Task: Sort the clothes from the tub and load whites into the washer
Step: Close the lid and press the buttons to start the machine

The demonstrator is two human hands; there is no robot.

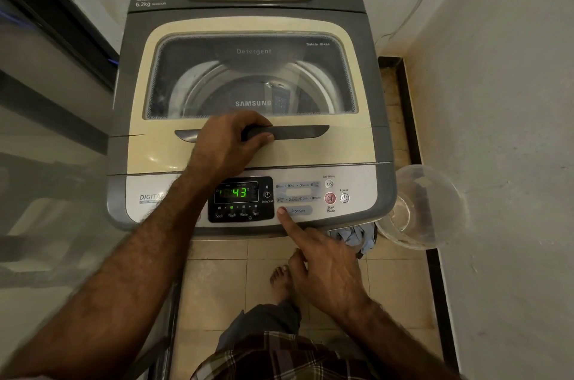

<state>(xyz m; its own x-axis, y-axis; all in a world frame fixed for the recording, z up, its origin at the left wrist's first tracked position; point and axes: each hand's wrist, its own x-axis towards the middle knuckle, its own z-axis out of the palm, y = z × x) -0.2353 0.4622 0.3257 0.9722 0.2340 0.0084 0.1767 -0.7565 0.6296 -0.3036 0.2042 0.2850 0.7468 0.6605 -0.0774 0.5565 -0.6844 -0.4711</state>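
A: Why is the left hand (pixel 228 143) on the lid (pixel 310 153) of the washer (pixel 124 94)?

B: Its fingers are curled over the dark handle (pixel 295 132) with the thumb tucked under the front edge, so it has a full grip. The lid lies flat and closed. The person is probably holding it down, or is ready to lift it.

A: And the right hand (pixel 329 271)?

B: It holds nothing. The index finger (pixel 284 215) is stretched out with its tip at the left end of the Program button (pixel 299 210), and the other fingers are loosely bent beneath. The display (pixel 237 192) glows green with 43, so the person seems to be choosing a cycle. The red start button (pixel 330 198) is just to the right, untouched.

A: Where are the clothes?

B: A small bluish heap (pixel 354 237) lies on the floor tiles at the washer's front right corner, touching the clear tub (pixel 435 193). It is near the right hand but not in it, and well apart from the left. Those look like the coloured ones left out.

A: Are the whites inside?

B: The glass shows the drum (pixel 198 81), but its bottom is too dim to tell whether there is laundry in it.
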